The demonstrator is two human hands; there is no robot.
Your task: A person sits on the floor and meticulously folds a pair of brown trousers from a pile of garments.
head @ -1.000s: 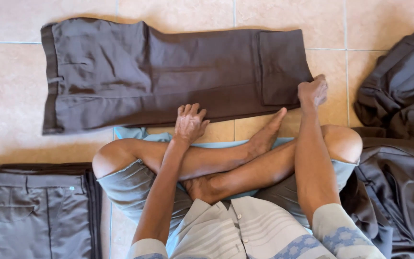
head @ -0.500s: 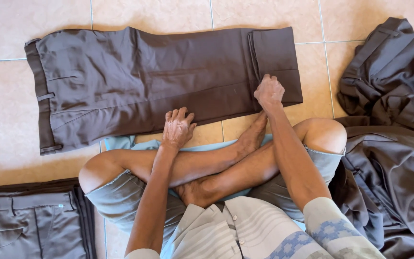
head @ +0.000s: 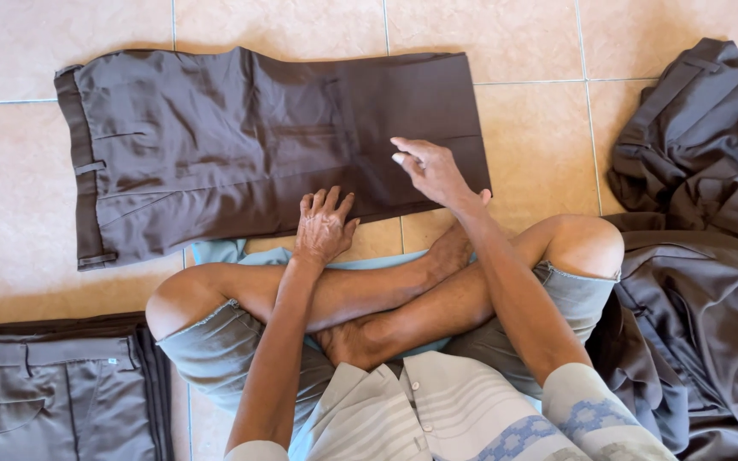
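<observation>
The dark brown trousers [head: 249,145] lie flat on the tiled floor [head: 540,137] just in front of the crossed legs of the person, folded once so that the legs of the garment are doubled. The long axis runs left to right, with the waistband at the left. The left hand [head: 323,229] rests open on the near edge, probably to keep the cloth from sliding. The right hand [head: 431,171] hovers over the folded end, fingers loose, grasping nothing
</observation>
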